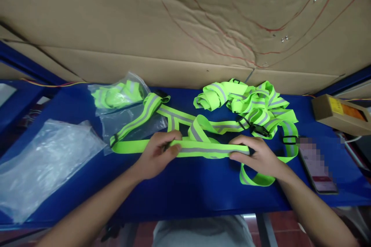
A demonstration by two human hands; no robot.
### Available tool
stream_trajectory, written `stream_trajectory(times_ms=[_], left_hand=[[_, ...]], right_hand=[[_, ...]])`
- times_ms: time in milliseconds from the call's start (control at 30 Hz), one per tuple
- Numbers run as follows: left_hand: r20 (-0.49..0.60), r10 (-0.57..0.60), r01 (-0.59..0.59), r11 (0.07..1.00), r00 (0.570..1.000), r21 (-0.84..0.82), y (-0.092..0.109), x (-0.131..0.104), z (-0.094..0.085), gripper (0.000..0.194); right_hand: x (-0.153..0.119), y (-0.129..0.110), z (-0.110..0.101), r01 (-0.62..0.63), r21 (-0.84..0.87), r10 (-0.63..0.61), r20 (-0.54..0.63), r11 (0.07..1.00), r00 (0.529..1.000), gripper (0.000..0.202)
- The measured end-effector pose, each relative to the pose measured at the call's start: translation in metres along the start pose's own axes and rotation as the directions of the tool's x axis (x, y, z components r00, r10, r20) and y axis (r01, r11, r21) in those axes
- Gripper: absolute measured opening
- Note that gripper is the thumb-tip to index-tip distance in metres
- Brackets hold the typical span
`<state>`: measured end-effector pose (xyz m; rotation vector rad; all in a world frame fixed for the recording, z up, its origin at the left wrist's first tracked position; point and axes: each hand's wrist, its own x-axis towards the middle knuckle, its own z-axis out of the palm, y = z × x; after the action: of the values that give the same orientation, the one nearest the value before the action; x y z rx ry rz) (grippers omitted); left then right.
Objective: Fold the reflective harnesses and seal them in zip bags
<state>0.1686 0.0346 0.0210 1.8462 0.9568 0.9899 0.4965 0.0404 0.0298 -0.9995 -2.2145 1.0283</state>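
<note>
A neon-yellow reflective strap (208,149) with a grey stripe is stretched level between my hands. My left hand (159,150) pinches it near the middle of the table, thumb on top. Its other stretch is gripped by my right hand (257,154), close to a dark end piece mostly hidden by the fingers. More of the same webbing, with black slider buckles (289,139), loops out to both sides and behind my hands. Just past my right hand lies a black clip buckle (260,130).
Bundled reflective straps (255,98) are heaped at the back. A clear bag (118,94) of straps sits back left, with flat plastic bags (49,162) in front. At the right are a phone (319,170) and a cardboard box (340,115). A cardboard panel (130,23) rises behind the blue table (203,197).
</note>
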Motion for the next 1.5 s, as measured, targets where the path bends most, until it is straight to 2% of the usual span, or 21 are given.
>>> stream_trajectory(times_ms=[67,167,267,367,500,600,700,767,833,933,967,1000,1033,1067,1100,1167,1200,1267,1333,1433,1500], left_hand=[[0.001,0.011,-0.011,0.999,1.0,0.038,0.003,0.0,-0.005,0.024],[0.015,0.118,-0.118,0.97,0.993,0.211,0.009,0.002,-0.009,0.017],[0.007,0.195,-0.185,0.918,0.981,0.351,0.01,0.005,-0.007,0.017],[0.011,0.215,-0.203,0.902,0.977,0.381,0.008,0.006,-0.002,0.018],[0.023,0.216,-0.214,0.936,0.976,0.279,0.009,0.007,-0.006,0.013],[-0.154,0.173,-0.128,0.955,0.973,0.267,0.004,0.011,-0.021,0.011],[-0.453,0.142,0.074,0.902,0.88,0.426,-0.011,0.016,-0.041,0.011],[-0.551,0.172,0.184,0.827,0.817,0.532,-0.022,0.019,-0.052,0.012],[-0.529,0.215,0.2,0.759,0.821,0.62,-0.029,0.022,-0.058,0.017],[-0.391,0.222,0.166,0.645,0.893,0.746,-0.029,0.035,-0.06,0.025],[-0.34,0.192,0.17,0.588,0.921,0.791,-0.027,0.042,-0.061,0.028],[-0.296,0.144,0.183,0.52,0.944,0.835,-0.025,0.051,-0.062,0.031],[-0.264,0.084,0.201,0.445,0.961,0.873,-0.023,0.06,-0.065,0.034],[-0.24,0.012,0.218,0.374,0.971,0.902,-0.021,0.07,-0.067,0.037],[-0.227,-0.065,0.236,0.317,0.972,0.919,-0.021,0.079,-0.07,0.042],[-0.234,-0.222,0.291,0.27,0.946,0.918,-0.023,0.095,-0.076,0.052],[-0.25,-0.293,0.331,0.271,0.923,0.904,-0.025,0.101,-0.078,0.056],[-0.273,-0.388,0.396,0.284,0.88,0.873,-0.03,0.107,-0.078,0.059],[-0.279,-0.414,0.416,0.291,0.866,0.861,-0.036,0.106,-0.076,0.056],[-0.265,-0.403,0.399,0.297,0.876,0.868,-0.046,0.101,-0.073,0.048],[-0.296,-0.338,0.425,0.425,0.893,0.799,-0.053,0.099,-0.078,0.041]], right_hand=[[0.0,0.0,-0.006,-0.085,0.117,0.068,0.136,0.99,0.988,0.014],[0.001,0.001,-0.015,-0.098,0.266,0.007,0.321,0.959,0.947,0.024],[0.0,0.001,-0.019,-0.121,0.455,-0.048,0.342,0.882,0.938,0.034],[-0.002,0.001,-0.016,-0.188,0.438,0.027,0.348,0.879,0.937,0.026],[0.001,0.003,-0.004,-0.219,0.177,0.169,0.259,0.959,0.951,0.025],[0.002,0.005,0.001,-0.185,0.05,0.173,0.183,0.981,0.968,0.025],[-0.001,0.009,-0.003,-0.098,-0.07,0.101,0.048,0.993,0.994,0.019],[-0.004,0.011,-0.01,-0.047,-0.22,0.016,-0.14,0.974,0.99,0.014],[-0.007,0.014,-0.021,-0.078,-0.389,-0.083,-0.382,0.918,0.921,0.012],[-0.008,0.016,-0.044,-0.252,-0.421,-0.15,-0.717,0.871,0.681,0.023],[-0.008,0.016,-0.054,-0.301,-0.394,-0.146,-0.784,0.868,0.603,0.028],[-0.007,0.017,-0.063,-0.341,-0.376,-0.138,-0.821,0.862,0.554,0.032],[-0.007,0.017,-0.073,-0.374,-0.38,-0.13,-0.827,0.846,0.547,0.036],[-0.006,0.018,-0.082,-0.4,-0.407,-0.117,-0.806,0.821,0.58,0.038],[-0.005,0.019,-0.089,-0.418,-0.445,-0.092,-0.763,0.792,0.64,0.039],[-0.002,0.023,-0.098,-0.446,-0.517,0.007,-0.647,0.731,0.762,0.04],[0.0,0.026,-0.1,-0.472,-0.542,0.076,-0.598,0.696,0.798,0.041],[0.003,0.033,-0.097,-0.534,-0.568,0.232,-0.518,0.626,0.823,0.044],[0.003,0.039,-0.09,-0.562,-0.574,0.34,-0.453,0.595,0.824,0.048],[-0.005,0.039,-0.085,-0.471,-0.549,0.264,-0.415,0.691,0.871,0.052],[-0.014,0.034,-0.086,-0.348,-0.525,0.149,-0.384,0.776,0.911,0.053]])
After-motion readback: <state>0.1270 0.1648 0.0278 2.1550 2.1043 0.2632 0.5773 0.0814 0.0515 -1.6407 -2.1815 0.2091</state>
